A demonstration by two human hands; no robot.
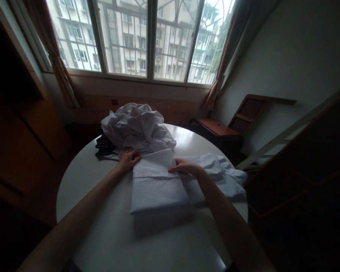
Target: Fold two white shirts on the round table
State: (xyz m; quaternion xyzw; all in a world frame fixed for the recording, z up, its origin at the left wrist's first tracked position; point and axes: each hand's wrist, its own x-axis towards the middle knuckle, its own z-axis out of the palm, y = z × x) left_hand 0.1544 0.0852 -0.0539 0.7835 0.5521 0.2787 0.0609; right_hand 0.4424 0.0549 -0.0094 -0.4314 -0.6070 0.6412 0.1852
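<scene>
Left hand [128, 161]: fingertips on the far left corner of the folded white cloth [158, 194], likely steadying it. Right hand [185, 167]: on its right edge, thumb over the top, perhaps to keep the layers square. Dim light, fingers partly hidden; cannot tell whether either grip pinches the fabric or only presses. Folded cloth lies flat, near the middle of the tabletop [102, 230], within easy reach of both hands. To its right, a looser pale cloth [215, 168] spreads to the rim. Beyond, a crumpled white heap [137, 126], dark fabric [103, 145] under its left side; probably set back to leave working space. Tabletop round, white, glossy. Room dim: barred window [127, 41] ahead, curtains tied at both sides, wooden chair [215, 126] far right.
</scene>
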